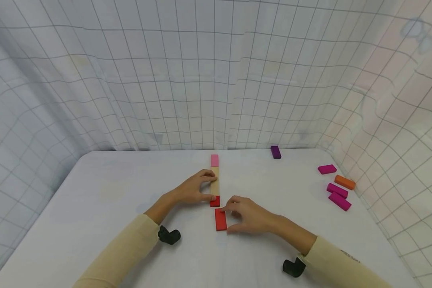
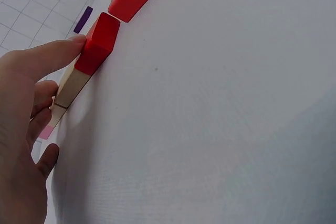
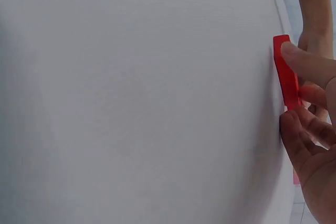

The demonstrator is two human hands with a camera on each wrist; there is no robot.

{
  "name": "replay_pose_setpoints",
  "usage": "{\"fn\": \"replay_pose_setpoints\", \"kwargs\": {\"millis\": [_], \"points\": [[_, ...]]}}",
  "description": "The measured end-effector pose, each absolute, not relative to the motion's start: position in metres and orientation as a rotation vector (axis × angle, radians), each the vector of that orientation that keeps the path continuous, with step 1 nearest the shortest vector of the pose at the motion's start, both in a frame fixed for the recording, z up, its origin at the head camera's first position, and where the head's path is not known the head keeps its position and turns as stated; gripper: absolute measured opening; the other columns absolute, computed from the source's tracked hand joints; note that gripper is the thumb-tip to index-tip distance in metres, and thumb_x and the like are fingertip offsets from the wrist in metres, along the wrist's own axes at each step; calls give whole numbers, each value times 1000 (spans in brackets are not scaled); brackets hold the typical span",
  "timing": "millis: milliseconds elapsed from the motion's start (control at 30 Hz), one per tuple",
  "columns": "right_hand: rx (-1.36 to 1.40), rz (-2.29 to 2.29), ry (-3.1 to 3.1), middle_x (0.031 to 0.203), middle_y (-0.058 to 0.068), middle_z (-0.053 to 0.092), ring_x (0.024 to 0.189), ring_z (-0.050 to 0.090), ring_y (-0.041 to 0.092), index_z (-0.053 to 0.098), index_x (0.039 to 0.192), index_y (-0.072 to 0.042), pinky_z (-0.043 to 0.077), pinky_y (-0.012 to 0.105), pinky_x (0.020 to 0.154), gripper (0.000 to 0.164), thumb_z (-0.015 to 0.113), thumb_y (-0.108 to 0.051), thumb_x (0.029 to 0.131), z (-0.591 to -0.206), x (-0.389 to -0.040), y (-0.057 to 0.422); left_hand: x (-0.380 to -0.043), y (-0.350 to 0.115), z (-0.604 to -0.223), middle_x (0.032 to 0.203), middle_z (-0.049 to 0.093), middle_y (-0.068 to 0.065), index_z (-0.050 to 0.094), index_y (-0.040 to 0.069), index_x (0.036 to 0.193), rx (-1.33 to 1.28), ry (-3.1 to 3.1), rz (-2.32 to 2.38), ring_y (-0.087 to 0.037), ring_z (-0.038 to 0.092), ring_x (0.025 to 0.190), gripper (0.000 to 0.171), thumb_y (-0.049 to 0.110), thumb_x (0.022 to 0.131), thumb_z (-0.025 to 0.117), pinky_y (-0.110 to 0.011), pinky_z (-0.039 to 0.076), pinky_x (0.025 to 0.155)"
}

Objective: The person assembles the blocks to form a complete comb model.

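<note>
Right hand [image 1: 251,217] pinches red block [image 1: 221,221]; left hand [image 1: 193,188] (grip unclear) touches the block row [image 1: 215,187].

The nearest block [image 1: 221,219] is red, the curtain [image 1: 187,90] white with a grey grid.

No text, number or brand is coming through legibly. One short dark marking [image 1: 350,256] is running lengthwise along the beige right sleeve [image 1: 327,260], near its wrist end; it is appearing in the head view as script-like strokes, and is staying too small and blurred for reading.
</note>
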State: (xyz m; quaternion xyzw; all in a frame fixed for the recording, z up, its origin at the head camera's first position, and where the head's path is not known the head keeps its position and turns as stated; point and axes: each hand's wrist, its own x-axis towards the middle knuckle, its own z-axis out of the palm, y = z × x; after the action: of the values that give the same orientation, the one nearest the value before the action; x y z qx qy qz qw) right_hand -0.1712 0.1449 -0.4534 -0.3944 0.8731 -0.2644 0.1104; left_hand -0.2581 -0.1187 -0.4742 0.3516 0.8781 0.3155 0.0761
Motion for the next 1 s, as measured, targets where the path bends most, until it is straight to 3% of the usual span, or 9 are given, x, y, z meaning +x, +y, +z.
{"fn": "replay_pose_setpoints", "kwargs": {"millis": [133, 300, 1000], "points": [[-1213, -776, 2554, 119, -5, 68, 101, 59, 6, 68, 136, -10, 52, 26, 89, 51, 84, -27, 90, -457, -171, 146, -258, -119, -474, 147, 48, -12, 56, -2, 146, 1082, 2626, 962, -30, 43, 139, 73, 36, 90, 80, -49, 33, 117], [-1213, -747, 2578, 124, -5, 68, 112, 61, 6, 67, 138, -9, 50, 29, 98, 51, 80, -30, 94, -458, -170, 139, -257, -119, -472, 147, 48, -12, 56, -3, 146, 1083, 2623, 969, -30, 44, 139, 72, 35, 90, 81, -49, 33, 117], [-1250, -664, 2635, 125, -2, 67, 115, 61, 8, 66, 138, -6, 49, 30, 101, 52, 79, -30, 94, -457, -171, 131, -256, -118, -470, 147, 48, -12, 56, -3, 146, 1069, 2604, 1002, -30, 43, 140, 73, 36, 90, 81, -50, 32, 117]]}}
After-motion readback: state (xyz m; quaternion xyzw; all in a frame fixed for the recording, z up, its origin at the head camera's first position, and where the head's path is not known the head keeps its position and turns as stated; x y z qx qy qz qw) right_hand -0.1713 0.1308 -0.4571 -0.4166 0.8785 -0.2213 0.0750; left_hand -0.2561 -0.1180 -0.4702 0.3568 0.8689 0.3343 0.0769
